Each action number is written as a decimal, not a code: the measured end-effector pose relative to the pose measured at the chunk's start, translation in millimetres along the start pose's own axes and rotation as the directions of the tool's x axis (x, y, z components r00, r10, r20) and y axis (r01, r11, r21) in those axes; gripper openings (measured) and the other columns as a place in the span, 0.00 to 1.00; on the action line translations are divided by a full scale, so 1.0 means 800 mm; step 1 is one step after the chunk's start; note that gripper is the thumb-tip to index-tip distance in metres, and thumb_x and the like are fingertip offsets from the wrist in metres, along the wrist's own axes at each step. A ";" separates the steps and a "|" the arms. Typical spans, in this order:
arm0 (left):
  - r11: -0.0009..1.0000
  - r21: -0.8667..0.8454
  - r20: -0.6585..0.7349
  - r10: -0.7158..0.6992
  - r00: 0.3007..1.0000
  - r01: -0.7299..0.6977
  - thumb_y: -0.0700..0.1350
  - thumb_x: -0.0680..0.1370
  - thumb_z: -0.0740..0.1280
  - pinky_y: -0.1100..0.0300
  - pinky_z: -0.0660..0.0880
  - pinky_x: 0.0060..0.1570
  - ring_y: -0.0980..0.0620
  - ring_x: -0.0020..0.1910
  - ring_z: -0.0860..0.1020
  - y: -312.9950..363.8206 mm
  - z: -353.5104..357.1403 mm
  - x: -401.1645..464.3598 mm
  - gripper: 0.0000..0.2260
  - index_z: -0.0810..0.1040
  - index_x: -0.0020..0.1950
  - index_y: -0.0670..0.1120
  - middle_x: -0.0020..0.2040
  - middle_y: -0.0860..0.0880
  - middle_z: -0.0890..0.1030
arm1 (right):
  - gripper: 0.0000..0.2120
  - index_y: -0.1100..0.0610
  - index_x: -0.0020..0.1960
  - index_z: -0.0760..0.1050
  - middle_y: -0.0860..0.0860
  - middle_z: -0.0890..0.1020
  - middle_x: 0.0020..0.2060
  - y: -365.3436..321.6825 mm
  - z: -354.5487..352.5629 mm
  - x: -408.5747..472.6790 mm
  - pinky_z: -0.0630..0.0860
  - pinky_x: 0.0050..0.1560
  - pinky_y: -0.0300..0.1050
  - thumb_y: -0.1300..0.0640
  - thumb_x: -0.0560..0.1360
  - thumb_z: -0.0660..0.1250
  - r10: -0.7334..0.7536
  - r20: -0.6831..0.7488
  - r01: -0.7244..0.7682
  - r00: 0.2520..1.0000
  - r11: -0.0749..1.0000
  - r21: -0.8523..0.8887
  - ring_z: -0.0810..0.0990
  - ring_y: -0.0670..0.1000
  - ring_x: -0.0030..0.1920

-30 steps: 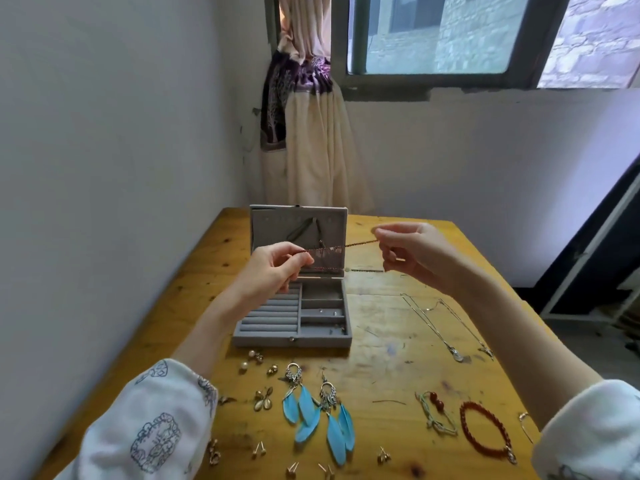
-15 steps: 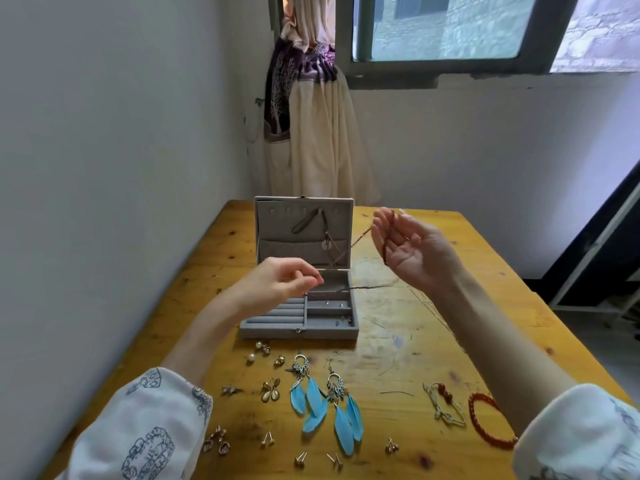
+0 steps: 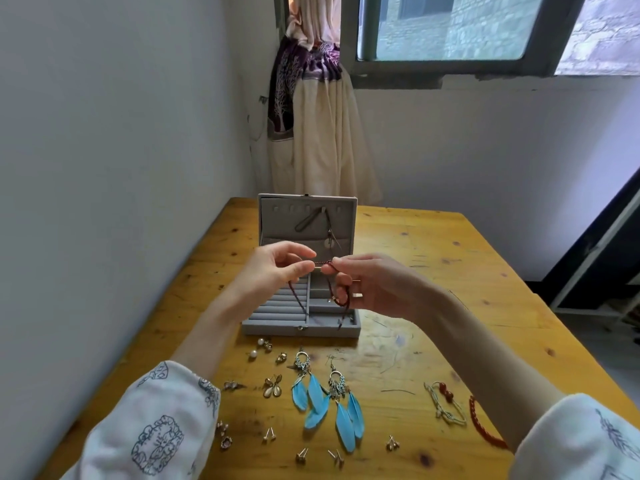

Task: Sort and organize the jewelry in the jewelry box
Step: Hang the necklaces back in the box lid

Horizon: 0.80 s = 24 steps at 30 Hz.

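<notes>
Head view: we pinch the dark red cord necklace (image 3: 341,299) between left hand (image 3: 277,268) and right hand (image 3: 367,285); jewelry box (image 3: 301,329) sits directly below, 6 o'clock.

soft daylight from the window (image 3: 450,26) lights the room evenly, shadows faint, edges bowed by wide-angle distortion.

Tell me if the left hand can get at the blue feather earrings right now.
Probably not yet: the left hand and right hand both pinch the dark red cord. The blue feather earrings lie uncovered on the table.
</notes>
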<state>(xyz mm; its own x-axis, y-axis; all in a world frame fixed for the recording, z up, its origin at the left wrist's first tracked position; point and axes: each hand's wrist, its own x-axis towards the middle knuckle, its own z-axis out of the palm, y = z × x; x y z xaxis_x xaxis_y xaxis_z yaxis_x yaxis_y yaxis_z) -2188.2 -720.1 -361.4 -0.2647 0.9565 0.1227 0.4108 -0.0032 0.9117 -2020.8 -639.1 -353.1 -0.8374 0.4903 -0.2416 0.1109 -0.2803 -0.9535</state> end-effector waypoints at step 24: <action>0.874 0.431 -0.048 0.272 0.961 -0.226 0.40 0.73 0.69 0.74 0.72 0.41 0.62 0.40 0.76 -0.012 0.009 0.024 0.04 0.80 0.47 0.47 0.41 0.55 0.78 | 0.11 0.62 0.50 0.76 0.54 0.82 0.41 0.024 -0.022 0.033 0.78 0.52 0.43 0.58 0.79 0.58 0.031 -0.014 -0.032 0.999 0.991 -0.130 0.81 0.50 0.45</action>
<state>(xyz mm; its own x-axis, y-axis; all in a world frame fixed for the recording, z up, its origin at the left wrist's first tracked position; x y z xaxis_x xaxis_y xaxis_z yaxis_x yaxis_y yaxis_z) -2190.7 -699.3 -370.3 -0.1845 0.9044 0.3848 0.7947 -0.0931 0.5999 -2031.4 -617.5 -381.1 -0.8259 0.4932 -0.2733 0.2064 -0.1866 -0.9605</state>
